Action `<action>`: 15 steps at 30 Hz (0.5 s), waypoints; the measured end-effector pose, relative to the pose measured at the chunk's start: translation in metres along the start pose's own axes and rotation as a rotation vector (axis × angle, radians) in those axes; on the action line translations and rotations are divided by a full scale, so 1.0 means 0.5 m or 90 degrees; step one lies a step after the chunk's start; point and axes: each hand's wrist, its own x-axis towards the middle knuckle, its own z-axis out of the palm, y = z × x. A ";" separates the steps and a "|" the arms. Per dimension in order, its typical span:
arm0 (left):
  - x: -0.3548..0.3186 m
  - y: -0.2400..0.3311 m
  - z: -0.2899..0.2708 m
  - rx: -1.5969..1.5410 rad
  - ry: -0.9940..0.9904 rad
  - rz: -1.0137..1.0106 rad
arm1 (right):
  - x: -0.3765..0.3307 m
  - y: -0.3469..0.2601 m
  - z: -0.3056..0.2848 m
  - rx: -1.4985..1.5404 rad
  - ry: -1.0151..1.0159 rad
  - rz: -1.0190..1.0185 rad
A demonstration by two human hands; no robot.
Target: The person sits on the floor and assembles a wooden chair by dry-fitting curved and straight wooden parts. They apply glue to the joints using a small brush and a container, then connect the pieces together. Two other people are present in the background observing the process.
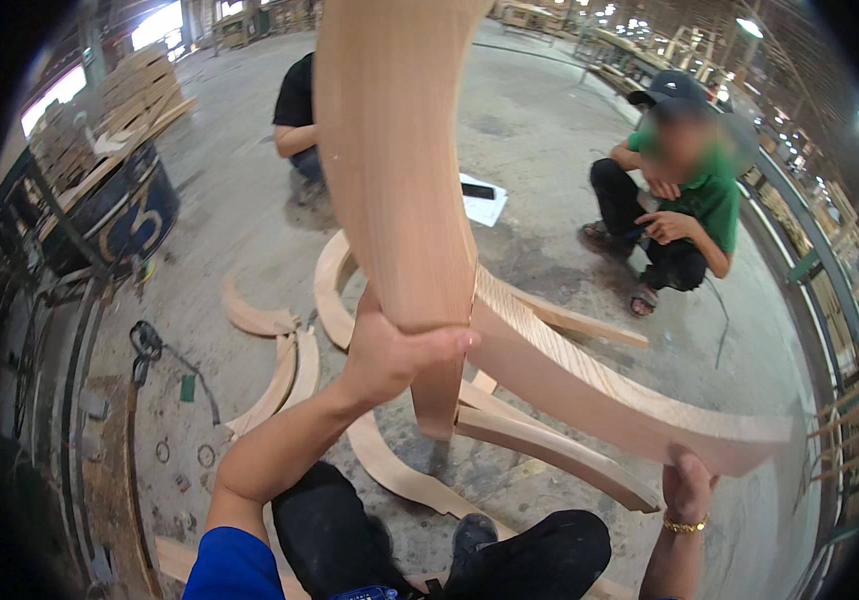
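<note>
A large curved wooden piece (394, 160) of pale wood rises upright in front of me, its top beyond the picture's upper edge. My left hand (399, 350) is wrapped round its lower part, the thumb across the near face. From there a second curved wooden piece (599, 380) runs out to the right and meets the upright one at a seam. My right hand (689, 487), with a gold-coloured bracelet at the wrist, grips its far right end from below. Another curved wooden piece (559, 460) shows beneath it; whether it is joined on, I cannot tell.
Several curved wooden parts (399, 470) lie on the concrete floor around my feet. A person in green (709, 200) squats at the right; another in black (299, 125) is partly hidden. White papers (486, 205) bear a dark phone-like object. A blue drum (139, 210) stands left.
</note>
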 end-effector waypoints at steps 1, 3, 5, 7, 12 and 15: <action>0.023 -0.015 0.015 -0.024 -0.014 -0.020 | 0.005 -0.004 -0.002 0.005 0.048 0.013; 0.076 -0.020 0.034 -0.049 -0.040 -0.050 | 0.035 -0.004 0.031 0.041 0.138 0.028; 0.132 -0.042 0.046 -0.075 -0.082 -0.052 | 0.054 0.003 0.034 0.061 0.130 0.034; 0.179 -0.063 0.060 -0.080 -0.106 -0.044 | 0.062 -0.004 0.052 0.060 0.138 0.030; 0.220 -0.092 0.079 -0.137 -0.148 -0.041 | 0.049 -0.028 0.092 0.010 0.150 0.027; 0.213 -0.094 0.080 -0.145 -0.155 -0.040 | 0.034 -0.040 0.099 -0.001 0.161 0.041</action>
